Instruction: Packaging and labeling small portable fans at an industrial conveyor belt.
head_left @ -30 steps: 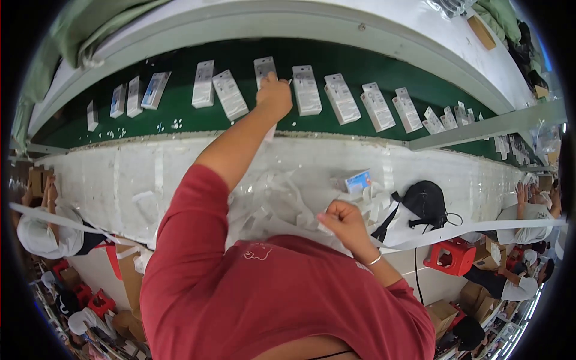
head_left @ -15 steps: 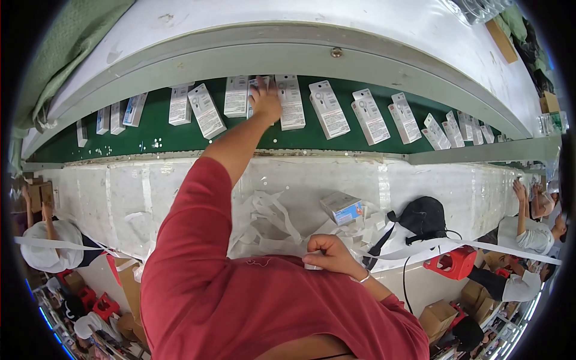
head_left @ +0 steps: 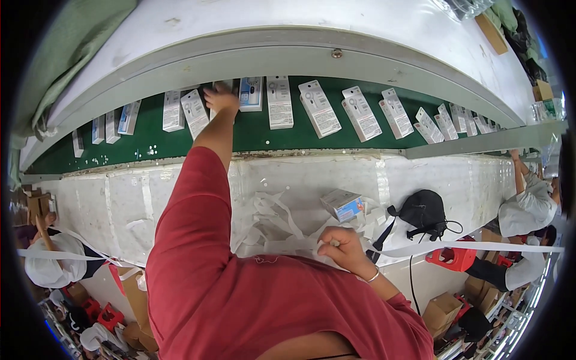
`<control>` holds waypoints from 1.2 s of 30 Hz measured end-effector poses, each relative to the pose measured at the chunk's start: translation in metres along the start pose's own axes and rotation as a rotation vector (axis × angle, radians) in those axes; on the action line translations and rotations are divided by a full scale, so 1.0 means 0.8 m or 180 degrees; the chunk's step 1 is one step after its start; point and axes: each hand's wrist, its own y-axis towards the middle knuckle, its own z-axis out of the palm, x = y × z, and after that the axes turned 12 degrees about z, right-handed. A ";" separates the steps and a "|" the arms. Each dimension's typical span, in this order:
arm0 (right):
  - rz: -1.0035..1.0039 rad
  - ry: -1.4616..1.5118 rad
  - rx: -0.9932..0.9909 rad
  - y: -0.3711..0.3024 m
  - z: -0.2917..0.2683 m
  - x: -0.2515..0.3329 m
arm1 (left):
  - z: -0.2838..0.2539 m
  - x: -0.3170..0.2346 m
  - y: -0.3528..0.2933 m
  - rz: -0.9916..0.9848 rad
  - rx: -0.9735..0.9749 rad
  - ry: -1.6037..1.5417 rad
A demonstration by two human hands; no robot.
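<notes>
My left hand (head_left: 221,101) reaches over a green conveyor belt (head_left: 252,141). Its slightly blurred fingers are bent round the edges of a white box (head_left: 223,83), which the hand mostly covers. Just right of it lies a box with a blue printed face (head_left: 251,95), and beyond that a white box (head_left: 279,102) with a hang tab. Close to my chest is my right hand (head_left: 346,251), its thumb and fingers pinched together. A small pale thing shows between those fingers, too hidden to name.
More boxes (head_left: 362,114) lie along the belt on both sides. A metal rail (head_left: 282,57) runs behind it. On the white table (head_left: 186,198) are crumpled white strips (head_left: 273,219), a carton (head_left: 342,205) and a black bag (head_left: 422,215). Other people sit far left and right.
My left hand has left the blue-faced box and moved left onto its neighbour. The boxes have shifted slightly left. My right hand has risen a little to the right and turned.
</notes>
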 end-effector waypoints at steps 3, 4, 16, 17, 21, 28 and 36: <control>0.0132 -0.0262 -0.0796 -0.030 0.019 0.012 | -0.047 0.030 -0.042 -0.0232 0.0372 -0.0323; 0.0278 -0.0338 -0.0966 -0.038 0.028 0.018 | -0.076 0.049 -0.059 -0.0286 0.0366 -0.0306; -0.1329 0.0894 -0.1281 -0.113 0.167 0.030 | -0.527 0.034 -0.399 0.2660 0.3105 -0.6024; -0.1417 0.0828 -0.1239 -0.130 0.183 0.033 | -0.554 0.032 -0.426 0.2271 0.3164 -0.6358; -0.1603 0.0694 -0.0918 -0.191 0.221 0.025 | -0.600 0.049 -0.501 0.1766 0.2746 -0.6708; -0.1376 0.0322 -0.0610 -0.292 0.255 0.046 | -0.641 0.073 -0.563 0.2091 0.2254 -0.6625; -0.1217 0.0697 -0.0690 -0.321 0.268 0.046 | -0.666 0.076 -0.584 0.1822 0.2557 -0.6669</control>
